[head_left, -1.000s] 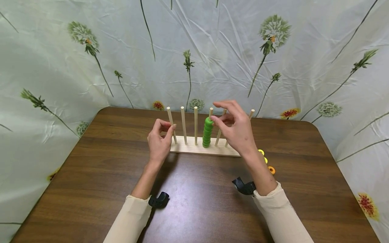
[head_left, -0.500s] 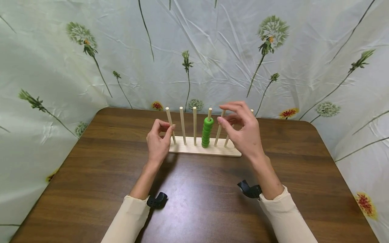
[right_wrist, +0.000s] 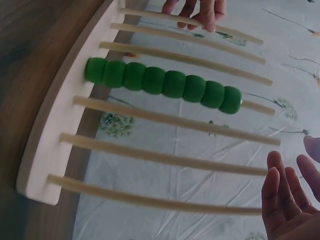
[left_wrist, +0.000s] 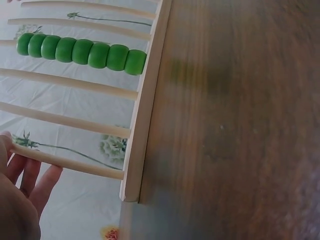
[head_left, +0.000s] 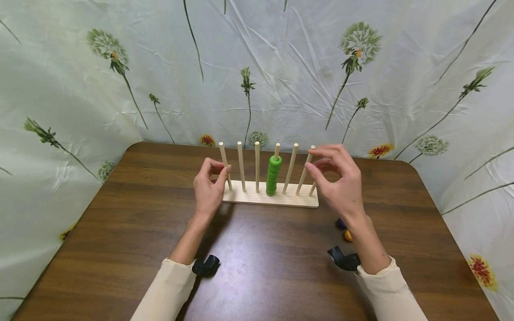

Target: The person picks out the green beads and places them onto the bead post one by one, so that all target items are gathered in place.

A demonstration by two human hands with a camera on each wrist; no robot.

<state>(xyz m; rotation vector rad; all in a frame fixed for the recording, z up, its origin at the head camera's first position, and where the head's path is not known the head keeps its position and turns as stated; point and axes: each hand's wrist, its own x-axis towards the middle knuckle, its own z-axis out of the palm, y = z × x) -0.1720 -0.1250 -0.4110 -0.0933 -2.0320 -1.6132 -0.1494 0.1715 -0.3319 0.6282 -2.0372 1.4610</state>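
Note:
A pale wooden peg rack (head_left: 257,198) stands on the table with several upright pegs. One middle peg carries a stack of green beads (head_left: 273,176), its bare tip sticking out above them. At the left end, my left hand (head_left: 209,185) pinches the outermost peg (left_wrist: 90,168) between thumb and fingers. My right hand (head_left: 339,178) hovers at the rack's right end, thumb and fingers spread in a loose curve with nothing between them. Its fingertips (right_wrist: 270,175) are close to the upper parts of the right-hand pegs.
Beside my right forearm lie a dark blue bead (head_left: 341,223) and an orange bead (head_left: 348,236), partly hidden by the arm. A flower-print curtain (head_left: 180,67) hangs behind the brown wooden table (head_left: 261,267). Each wrist wears a black strap (head_left: 206,265).
My right hand has moved right, from the top of the green stack to the rack's right end. The left hand keeps its place on the outer peg.

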